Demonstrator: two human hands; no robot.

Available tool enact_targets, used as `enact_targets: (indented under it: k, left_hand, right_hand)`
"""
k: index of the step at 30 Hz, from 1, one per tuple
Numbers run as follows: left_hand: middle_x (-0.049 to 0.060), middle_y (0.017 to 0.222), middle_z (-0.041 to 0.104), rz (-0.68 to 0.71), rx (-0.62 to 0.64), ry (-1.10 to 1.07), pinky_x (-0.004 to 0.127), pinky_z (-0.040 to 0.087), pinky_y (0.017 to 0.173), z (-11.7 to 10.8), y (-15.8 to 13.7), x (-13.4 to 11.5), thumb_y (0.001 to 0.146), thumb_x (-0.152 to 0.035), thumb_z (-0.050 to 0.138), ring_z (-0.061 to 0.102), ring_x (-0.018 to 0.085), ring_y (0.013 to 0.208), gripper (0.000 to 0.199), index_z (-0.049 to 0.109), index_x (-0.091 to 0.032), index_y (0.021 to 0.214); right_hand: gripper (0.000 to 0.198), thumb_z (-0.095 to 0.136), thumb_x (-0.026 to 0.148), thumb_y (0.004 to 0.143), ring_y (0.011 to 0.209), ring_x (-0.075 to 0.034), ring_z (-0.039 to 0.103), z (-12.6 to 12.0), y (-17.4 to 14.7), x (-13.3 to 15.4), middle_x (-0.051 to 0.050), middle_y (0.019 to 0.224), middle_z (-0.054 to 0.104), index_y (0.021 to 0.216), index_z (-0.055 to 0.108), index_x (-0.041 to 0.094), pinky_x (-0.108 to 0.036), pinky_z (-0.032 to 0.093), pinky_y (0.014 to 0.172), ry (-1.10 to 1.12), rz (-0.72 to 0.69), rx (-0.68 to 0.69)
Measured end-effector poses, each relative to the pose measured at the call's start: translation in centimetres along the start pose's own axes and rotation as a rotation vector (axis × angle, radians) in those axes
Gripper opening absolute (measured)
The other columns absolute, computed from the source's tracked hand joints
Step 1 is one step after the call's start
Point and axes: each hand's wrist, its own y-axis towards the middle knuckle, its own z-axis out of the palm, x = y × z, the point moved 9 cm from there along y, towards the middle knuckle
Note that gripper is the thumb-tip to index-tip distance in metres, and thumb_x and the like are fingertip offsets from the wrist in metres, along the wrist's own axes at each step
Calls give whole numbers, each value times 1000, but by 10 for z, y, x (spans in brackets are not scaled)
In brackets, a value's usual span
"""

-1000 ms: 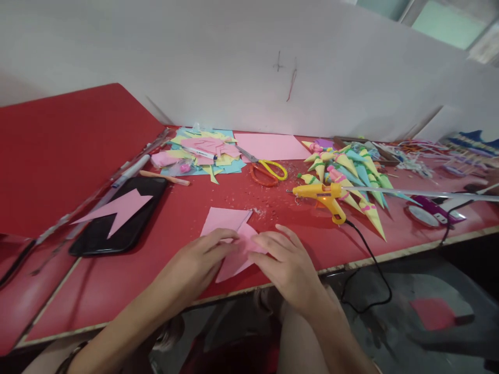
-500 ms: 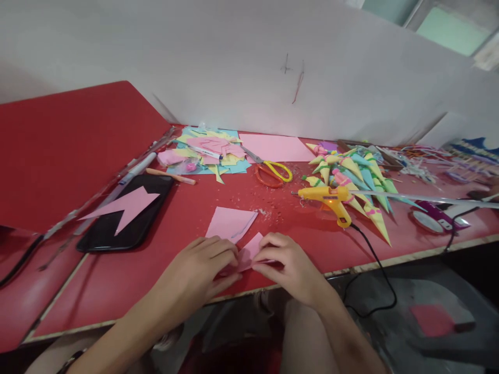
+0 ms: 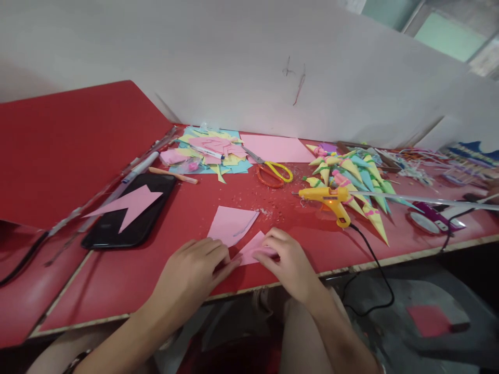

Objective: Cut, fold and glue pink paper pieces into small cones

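Note:
A small pink paper piece (image 3: 249, 253) lies near the table's front edge, between my two hands. My right hand (image 3: 288, 262) is closed on its right side, where the paper curls up under thumb and fingers. My left hand (image 3: 200, 265) has its thumb at the paper's left corner, with the other fingers bent; part of that corner is hidden by the hand. Just beyond lies another pink paper piece (image 3: 230, 226) with a drawn line along its right edge, close to my left fingertips.
A yellow glue gun (image 3: 327, 197) with a long clear stick and black cord lies right, beside paper cones (image 3: 376, 221). Scissors (image 3: 275, 174) and paper scraps (image 3: 210, 150) are at the back. Leftward, a black phone (image 3: 152, 221) carries a pink cut-out (image 3: 134, 208).
The paper's right side has curled over more under my right fingers. My left hand has shifted slightly left, uncovering more of the paper. The view has moved a little.

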Motion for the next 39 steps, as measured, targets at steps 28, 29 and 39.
enact_targets:
  k: [28,29,39]
  left_hand:
    - [3,105,66,405,157,133,29,42,74,3,-11,-25,86,-25,46,60,17,85,26,57,-21,110]
    - [3,107,66,402,153,147,30,41,75,3,-15,-26,86,-26,48,60,17,86,27,56,-21,111]
    - [3,91,67,57,134,-43,30,43,75,-5,-25,8,83,-30,51,61,17,84,16,62,-22,91]
  right_hand:
    - [13,56,21,81,71,-16,50,1,4,6,-2,75,52,69,52,17,-28,40,63,-173,-31,-56]
    - [13,56,22,81,71,-16,51,1,4,6,-2,76,53,70,52,17,-28,40,64,-172,-35,-59]
    - [5,61,19,76,76,-15,52,-2,3,4,-1,78,54,80,61,17,-26,40,68,41,-63,-26]
